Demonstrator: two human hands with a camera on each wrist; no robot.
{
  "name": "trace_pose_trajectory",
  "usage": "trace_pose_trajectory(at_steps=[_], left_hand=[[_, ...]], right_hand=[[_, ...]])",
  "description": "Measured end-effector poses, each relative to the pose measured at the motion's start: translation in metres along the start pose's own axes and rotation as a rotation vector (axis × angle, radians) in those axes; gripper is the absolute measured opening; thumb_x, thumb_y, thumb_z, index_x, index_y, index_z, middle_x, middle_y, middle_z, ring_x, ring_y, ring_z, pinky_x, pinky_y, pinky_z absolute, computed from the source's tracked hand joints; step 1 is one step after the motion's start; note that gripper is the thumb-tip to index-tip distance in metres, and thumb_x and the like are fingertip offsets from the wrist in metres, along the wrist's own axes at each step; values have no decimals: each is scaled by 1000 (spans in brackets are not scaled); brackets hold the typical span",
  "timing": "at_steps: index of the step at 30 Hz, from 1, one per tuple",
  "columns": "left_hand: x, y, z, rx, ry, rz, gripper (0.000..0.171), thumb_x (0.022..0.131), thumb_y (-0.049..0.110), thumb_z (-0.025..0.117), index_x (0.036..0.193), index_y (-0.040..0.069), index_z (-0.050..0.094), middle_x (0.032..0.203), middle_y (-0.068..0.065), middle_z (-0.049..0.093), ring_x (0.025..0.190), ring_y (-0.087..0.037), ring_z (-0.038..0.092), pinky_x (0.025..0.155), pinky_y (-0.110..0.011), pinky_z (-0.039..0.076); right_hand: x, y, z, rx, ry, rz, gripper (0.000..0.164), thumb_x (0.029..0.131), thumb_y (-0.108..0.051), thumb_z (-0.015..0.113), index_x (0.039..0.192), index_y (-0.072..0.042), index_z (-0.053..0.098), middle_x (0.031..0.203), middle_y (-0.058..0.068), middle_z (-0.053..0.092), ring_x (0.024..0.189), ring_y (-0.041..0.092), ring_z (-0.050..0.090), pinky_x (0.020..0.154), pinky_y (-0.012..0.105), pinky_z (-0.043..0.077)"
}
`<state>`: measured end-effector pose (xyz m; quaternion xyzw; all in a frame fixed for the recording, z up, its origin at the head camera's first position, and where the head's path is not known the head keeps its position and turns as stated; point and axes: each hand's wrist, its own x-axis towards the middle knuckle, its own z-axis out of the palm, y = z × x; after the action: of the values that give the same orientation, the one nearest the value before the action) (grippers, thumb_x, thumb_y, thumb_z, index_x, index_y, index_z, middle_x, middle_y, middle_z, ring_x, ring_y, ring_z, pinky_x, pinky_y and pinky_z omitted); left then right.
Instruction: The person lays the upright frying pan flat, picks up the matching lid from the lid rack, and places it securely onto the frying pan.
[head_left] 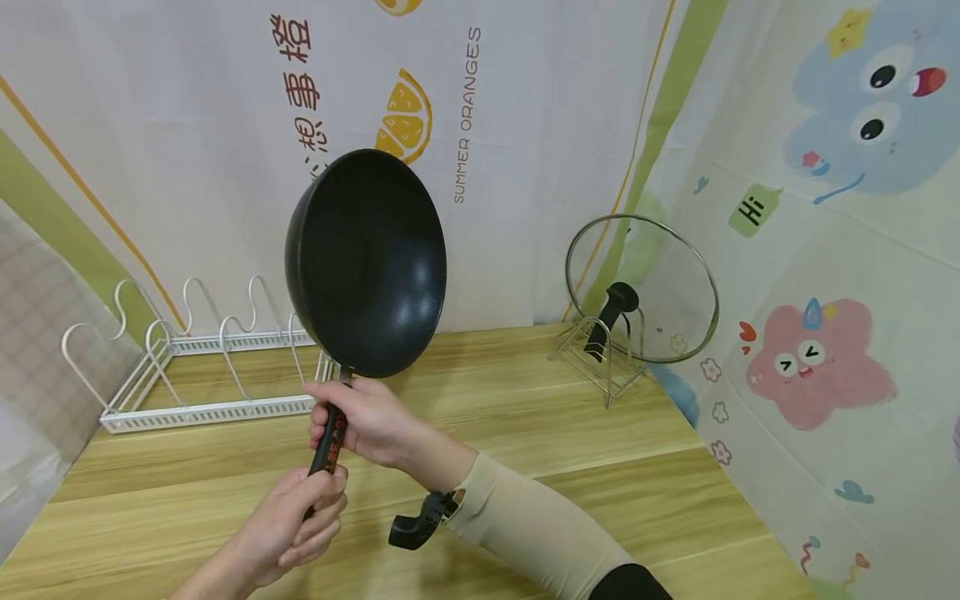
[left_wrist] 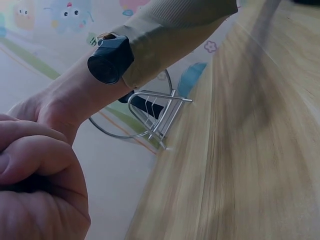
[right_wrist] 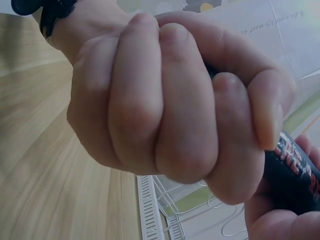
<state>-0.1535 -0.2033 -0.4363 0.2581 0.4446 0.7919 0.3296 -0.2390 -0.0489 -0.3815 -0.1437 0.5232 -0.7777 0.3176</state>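
Observation:
A black wok (head_left: pixel 367 258) is held up by both hands above the table, its hollow inside facing me. My right hand (head_left: pixel 375 425) grips the upper part of its dark handle (head_left: pixel 327 446), close below the pan. Lower down, my left hand (head_left: pixel 300 521) wraps round the handle's end. Red lettering shows on the handle between the two hands. In the right wrist view, the curled fingers of the left hand (right_wrist: pixel 170 105) fill the middle, with part of the right hand (right_wrist: pixel 280 225) at lower right. The left wrist view leaves the wok out.
A white wire rack (head_left: pixel 210 412) with curved dividers stands at the left of the wooden table (head_left: pixel 465 417). At the back right, a small metal stand (head_left: pixel 609 375) holds a glass lid (head_left: pixel 675 283) with a black handle. Printed curtains (head_left: pixel 510 250) hang behind and at the sides.

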Motion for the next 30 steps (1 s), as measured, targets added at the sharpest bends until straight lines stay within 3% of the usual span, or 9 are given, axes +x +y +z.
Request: trace_pose_trajectory(at_steps=[7, 14, 30], left_hand=[[2, 3, 4, -112, -72, 14, 41, 112, 4, 15, 83, 12, 43, 57, -3, 18, 39, -20, 5, 33, -33, 0], [4, 5, 8, -151, -108, -1, 37, 113, 6, 16, 80, 11, 33, 58, 0, 19, 39, -17, 7, 34, -31, 0], [8, 4, 6, -237, -217, 0, 33, 113, 9, 16, 82, 10, 27, 59, 4, 22, 39, -12, 11, 32, -28, 2]], right_hand=[[0, 0, -4, 19, -9, -4, 34, 113, -24, 58, 82, -12, 60, 70, -5, 57, 69, 10, 61, 75, 26, 62], [-2, 1, -7, 37, -21, -10, 34, 115, -26, 55, 84, -15, 61, 72, -6, 59, 71, 9, 64, 78, 26, 62], [0, 5, -10, 102, -24, -12, 36, 116, -29, 53, 83, -16, 59, 69, -9, 59, 70, 9, 65, 79, 28, 61]])
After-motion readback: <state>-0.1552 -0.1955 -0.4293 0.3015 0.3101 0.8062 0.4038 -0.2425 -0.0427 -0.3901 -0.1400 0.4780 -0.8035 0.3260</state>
